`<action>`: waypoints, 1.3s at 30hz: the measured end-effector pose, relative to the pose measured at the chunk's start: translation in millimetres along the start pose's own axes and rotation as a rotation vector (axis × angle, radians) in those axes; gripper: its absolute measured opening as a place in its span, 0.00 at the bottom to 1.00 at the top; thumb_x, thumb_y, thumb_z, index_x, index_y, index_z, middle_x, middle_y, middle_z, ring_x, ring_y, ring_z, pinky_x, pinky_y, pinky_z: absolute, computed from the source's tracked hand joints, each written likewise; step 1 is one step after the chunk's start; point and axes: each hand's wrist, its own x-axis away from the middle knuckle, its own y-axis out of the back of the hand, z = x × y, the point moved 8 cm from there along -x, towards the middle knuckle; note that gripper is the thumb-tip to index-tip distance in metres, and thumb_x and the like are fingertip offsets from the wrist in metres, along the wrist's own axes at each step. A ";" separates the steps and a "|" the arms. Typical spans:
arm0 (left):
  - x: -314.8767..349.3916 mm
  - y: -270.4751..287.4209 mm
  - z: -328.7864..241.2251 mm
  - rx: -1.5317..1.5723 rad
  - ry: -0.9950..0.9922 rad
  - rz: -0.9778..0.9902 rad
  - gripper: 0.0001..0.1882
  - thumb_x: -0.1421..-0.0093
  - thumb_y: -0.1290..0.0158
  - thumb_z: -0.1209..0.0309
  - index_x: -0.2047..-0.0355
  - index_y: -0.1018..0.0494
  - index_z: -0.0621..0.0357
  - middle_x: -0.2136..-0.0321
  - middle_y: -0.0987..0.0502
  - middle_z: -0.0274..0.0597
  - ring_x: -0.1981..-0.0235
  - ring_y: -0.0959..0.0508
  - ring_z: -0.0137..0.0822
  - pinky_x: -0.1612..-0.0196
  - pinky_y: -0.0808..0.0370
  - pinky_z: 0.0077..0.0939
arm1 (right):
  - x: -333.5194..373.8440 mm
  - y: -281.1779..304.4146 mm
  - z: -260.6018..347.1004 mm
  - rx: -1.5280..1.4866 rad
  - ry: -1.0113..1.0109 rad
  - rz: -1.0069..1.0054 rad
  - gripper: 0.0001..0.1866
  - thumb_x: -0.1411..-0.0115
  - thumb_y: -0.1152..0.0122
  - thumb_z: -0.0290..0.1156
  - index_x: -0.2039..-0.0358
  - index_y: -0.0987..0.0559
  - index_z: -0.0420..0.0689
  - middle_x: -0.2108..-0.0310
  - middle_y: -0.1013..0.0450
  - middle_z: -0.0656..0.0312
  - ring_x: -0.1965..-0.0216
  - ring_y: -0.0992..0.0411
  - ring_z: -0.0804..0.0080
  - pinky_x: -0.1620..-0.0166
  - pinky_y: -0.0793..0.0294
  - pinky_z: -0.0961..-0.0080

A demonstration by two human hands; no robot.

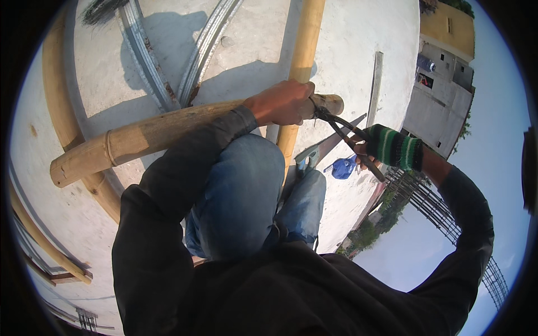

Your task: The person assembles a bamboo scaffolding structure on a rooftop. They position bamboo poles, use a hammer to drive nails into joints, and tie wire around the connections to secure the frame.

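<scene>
A thick bamboo pole [162, 131] lies across in front of my knees, over a second, upright-running bamboo pole [307, 39]. My left hand [283, 103], bare, is closed around the first pole near its right end, where the two cross. In my right hand [392, 148], which wears a green and black striped glove, are the handles of dark pincers [343, 127]. Their jaws are at the crossing, on what looks like dark tie wire [320, 111], right beside my left fingers. How far the jaws are closed is hard to see.
A handsaw [307, 158] and a crumpled blue packet [343, 167] lie right of my knees. Metal channels [207, 47] and a dark wire bundle [101, 11] are at the far left. Another bamboo pole [59, 89] runs down the left. Beyond the slab's right edge are buildings and sky.
</scene>
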 end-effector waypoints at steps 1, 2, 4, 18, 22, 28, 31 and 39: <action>-0.9 0.1 0.3 -0.020 0.004 0.009 0.24 0.50 0.29 0.74 0.56 0.28 0.66 0.64 0.18 0.62 0.57 0.16 0.62 0.54 0.20 0.50 | 2.4 7.4 6.6 0.057 -0.058 0.011 0.16 0.23 0.46 0.35 0.42 0.23 0.41 0.64 0.16 0.50 0.65 0.14 0.63 0.62 0.10 0.63; -1.5 -0.6 0.8 -0.035 0.010 0.016 0.24 0.49 0.29 0.74 0.55 0.28 0.66 0.63 0.19 0.61 0.56 0.17 0.61 0.53 0.21 0.50 | 5.5 10.9 16.8 0.091 -0.081 0.062 0.17 0.23 0.46 0.36 0.41 0.23 0.40 0.63 0.16 0.49 0.64 0.13 0.61 0.60 0.09 0.62; -2.5 -1.0 -0.1 -0.065 -0.019 0.014 0.27 0.51 0.27 0.74 0.54 0.28 0.66 0.62 0.19 0.61 0.55 0.17 0.61 0.52 0.21 0.49 | 12.9 25.7 36.9 0.186 -0.163 0.089 0.16 0.24 0.44 0.36 0.43 0.23 0.40 0.59 0.16 0.45 0.61 0.13 0.57 0.57 0.09 0.60; -2.7 -2.1 2.7 -0.059 -0.037 0.021 0.28 0.53 0.26 0.74 0.54 0.29 0.65 0.64 0.18 0.59 0.57 0.16 0.61 0.54 0.21 0.50 | 35.9 26.3 109.4 1.320 0.151 -0.231 0.45 0.52 0.20 0.39 0.36 0.30 0.36 0.53 0.19 0.51 0.54 0.17 0.59 0.54 0.19 0.60; -2.3 -3.4 1.9 -0.084 -0.048 0.021 0.29 0.52 0.26 0.73 0.53 0.29 0.65 0.63 0.18 0.59 0.56 0.16 0.61 0.54 0.20 0.49 | 75.5 1.8 117.5 1.869 0.484 -0.919 0.18 0.41 0.33 0.31 0.51 0.24 0.46 0.58 0.24 0.56 0.58 0.22 0.64 0.55 0.24 0.62; -2.5 -1.4 0.7 -0.110 -0.056 0.017 0.28 0.51 0.26 0.73 0.53 0.29 0.65 0.62 0.18 0.59 0.57 0.17 0.61 0.54 0.20 0.48 | 51.3 18.1 97.2 1.792 0.195 -0.705 0.15 0.40 0.33 0.30 0.52 0.18 0.44 0.66 0.20 0.58 0.59 0.19 0.62 0.57 0.21 0.63; -2.1 -2.5 1.4 -0.093 -0.053 0.019 0.28 0.51 0.26 0.73 0.54 0.29 0.65 0.64 0.18 0.58 0.58 0.16 0.59 0.55 0.21 0.48 | 45.8 9.8 102.4 1.818 0.205 -0.681 0.18 0.42 0.32 0.30 0.51 0.17 0.42 0.64 0.19 0.56 0.57 0.17 0.60 0.61 0.18 0.62; -4.0 -5.9 3.9 -0.083 -0.031 0.047 0.27 0.50 0.27 0.74 0.55 0.29 0.65 0.67 0.18 0.56 0.59 0.16 0.58 0.55 0.20 0.48 | 49.8 -16.0 100.7 1.805 0.202 -0.742 0.18 0.35 0.39 0.29 0.47 0.22 0.35 0.66 0.20 0.54 0.63 0.19 0.58 0.62 0.20 0.59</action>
